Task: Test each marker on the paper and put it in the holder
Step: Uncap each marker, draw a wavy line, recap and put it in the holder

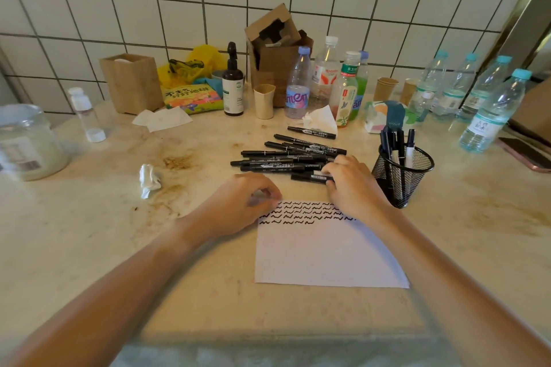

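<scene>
A white sheet of paper [322,250] lies on the counter, its top rows filled with black squiggles. Behind it lies a pile of several black markers [286,158]. My right hand [351,182] reaches over the paper's top edge and its fingers curl round the nearest marker [310,177] at the pile's front. My left hand [238,202] rests with curled fingers on the paper's top left corner; whether it pinches the paper is unclear. A black mesh holder [402,176] stands right of my right hand with several markers upright in it.
A crumpled tissue [149,180] lies left of the paper. Bottles, paper cups, cardboard boxes and a tissue pack line the tiled back wall. Water bottles [489,110] stand at the right, a phone [524,155] beyond the holder, a glass jar [26,143] far left.
</scene>
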